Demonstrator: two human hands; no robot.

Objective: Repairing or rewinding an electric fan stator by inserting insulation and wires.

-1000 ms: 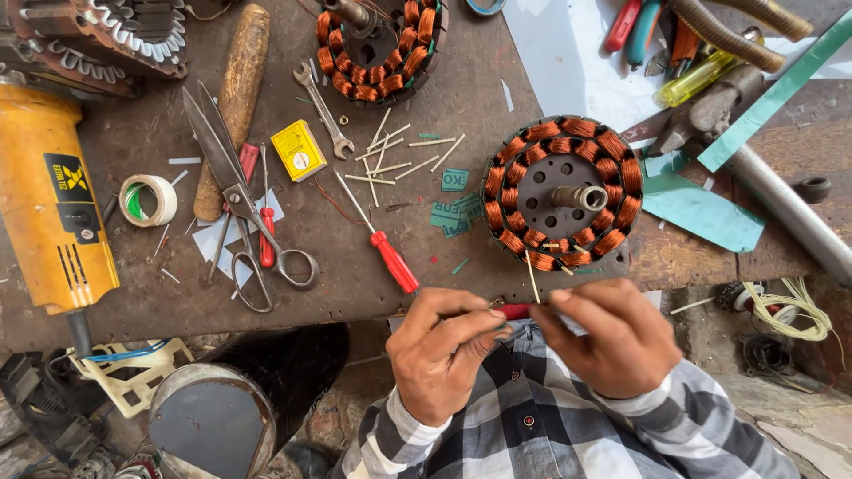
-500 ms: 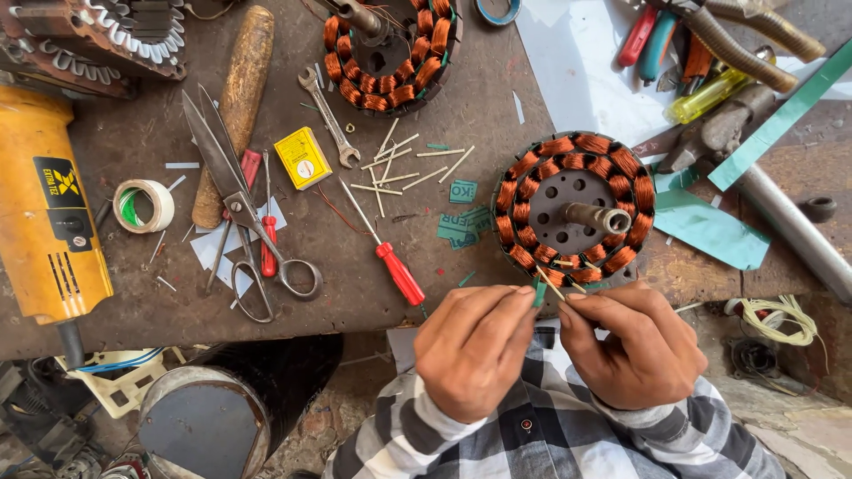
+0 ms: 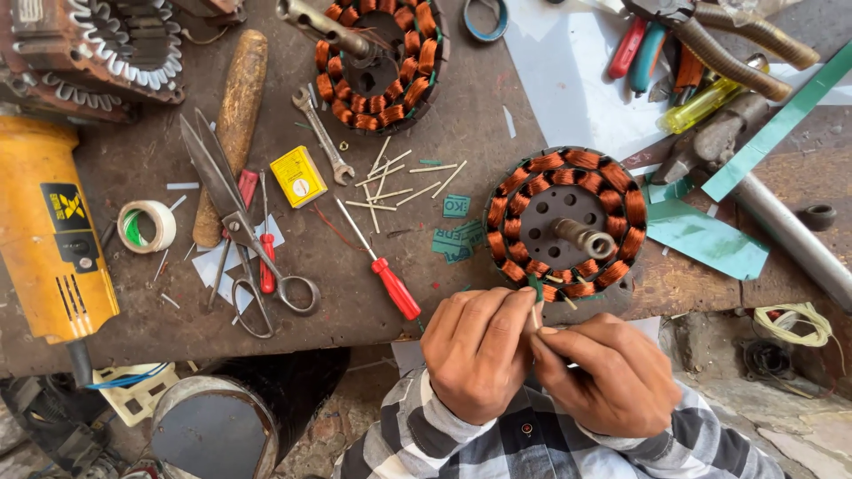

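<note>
From the head view, the left hand (image 3: 479, 350) and right hand (image 3: 608, 377) pinch a thin stick (image 3: 535, 312) together. Just above the grip sits the copper coil ring (image 3: 565, 222). Push slowly and straight into the slot.

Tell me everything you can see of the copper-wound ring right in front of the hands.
The wound ring lies flat near the bench's front edge. A circle of orange-copper wire coils surrounds a dark grey metal hub with small holes, and a short steel shaft sticks up from the centre. Bits of green sheet show between the coils. At its near rim, the left hand and right hand press a thin pale stick in among the coils.
</note>
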